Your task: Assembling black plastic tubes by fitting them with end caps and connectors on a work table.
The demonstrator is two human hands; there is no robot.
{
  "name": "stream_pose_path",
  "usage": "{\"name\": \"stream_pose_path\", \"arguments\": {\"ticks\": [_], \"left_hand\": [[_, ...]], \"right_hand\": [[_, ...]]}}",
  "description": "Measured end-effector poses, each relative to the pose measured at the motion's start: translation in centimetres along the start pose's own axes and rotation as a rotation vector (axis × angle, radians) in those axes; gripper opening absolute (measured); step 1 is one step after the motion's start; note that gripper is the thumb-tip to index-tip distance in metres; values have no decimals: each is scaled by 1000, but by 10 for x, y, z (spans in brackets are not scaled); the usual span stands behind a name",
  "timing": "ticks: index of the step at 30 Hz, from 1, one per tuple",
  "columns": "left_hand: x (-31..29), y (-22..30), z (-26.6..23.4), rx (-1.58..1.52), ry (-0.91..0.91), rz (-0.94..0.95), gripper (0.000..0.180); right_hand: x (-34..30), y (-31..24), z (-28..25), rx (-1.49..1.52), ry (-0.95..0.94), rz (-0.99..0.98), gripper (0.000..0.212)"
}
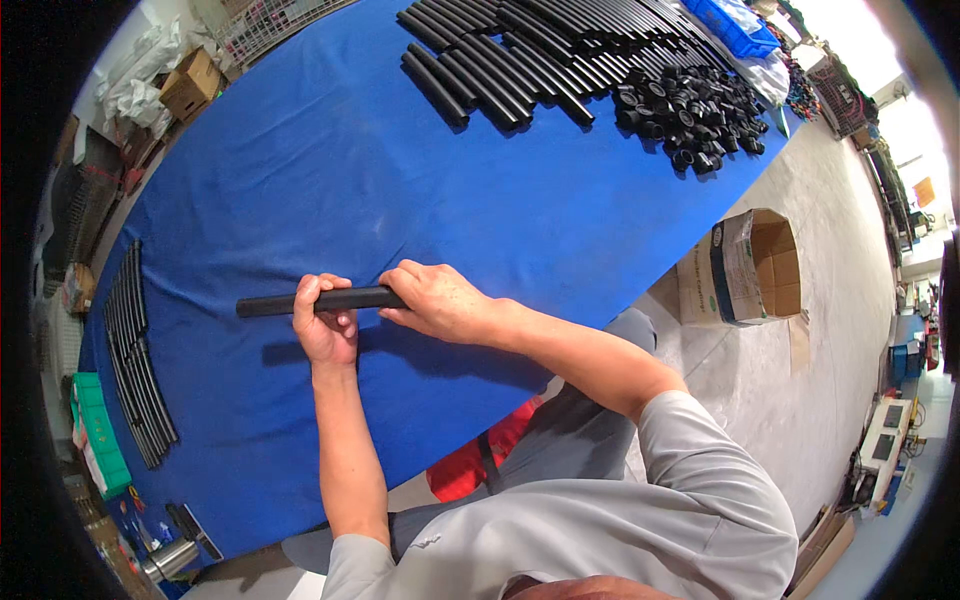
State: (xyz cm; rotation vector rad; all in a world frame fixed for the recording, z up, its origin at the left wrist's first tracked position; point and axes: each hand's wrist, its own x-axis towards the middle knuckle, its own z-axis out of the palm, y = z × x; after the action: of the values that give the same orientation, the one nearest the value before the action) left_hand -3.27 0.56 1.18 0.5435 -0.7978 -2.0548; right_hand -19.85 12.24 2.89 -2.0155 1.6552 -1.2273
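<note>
A black tube (268,304) lies level above the blue table (330,170), held by both hands. My left hand (325,322) wraps around its middle, thumb toward me. My right hand (440,300) closes over the tube's right end and hides that end. The tube's left end sticks out free past my left hand. A pile of similar black tubes (500,60) lies at the far side of the table. Beside it sits a heap of several small black caps (690,110).
A bundle of thin black rods (135,360) lies at the table's left edge, near a green box (98,430). An open cardboard box (750,265) stands on the floor to the right. A blue bin (735,25) sits at the far corner. Cardboard boxes (190,85) are at upper left.
</note>
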Motion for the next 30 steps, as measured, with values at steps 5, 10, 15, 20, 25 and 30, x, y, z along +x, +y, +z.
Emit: {"name": "stream_pose_path", "arguments": {"ticks": [5, 10, 15, 20, 25, 30], "left_hand": [[1, 1, -6, -13, -17, 28, 22], [0, 2, -5, 6, -46, 27, 21], [-1, 0, -2, 76, -55, 81, 17], [-1, 2, 1, 39, -60, 49, 16], [0, 2, 2, 26, -23, 28, 15], [-2, 3, 0, 81, -64, 41, 16]], "right_hand": [[6, -2, -4, -13, -75, 31, 30], [2, -4, -5, 99, -42, 75, 32], [5, -4, -10, 244, -48, 182, 34], [11, -11, -22, 801, -237, 665, 34], [1, -1, -8, 151, 93, -12, 32], [14, -9, -21, 847, -337, 790, 33]]}}
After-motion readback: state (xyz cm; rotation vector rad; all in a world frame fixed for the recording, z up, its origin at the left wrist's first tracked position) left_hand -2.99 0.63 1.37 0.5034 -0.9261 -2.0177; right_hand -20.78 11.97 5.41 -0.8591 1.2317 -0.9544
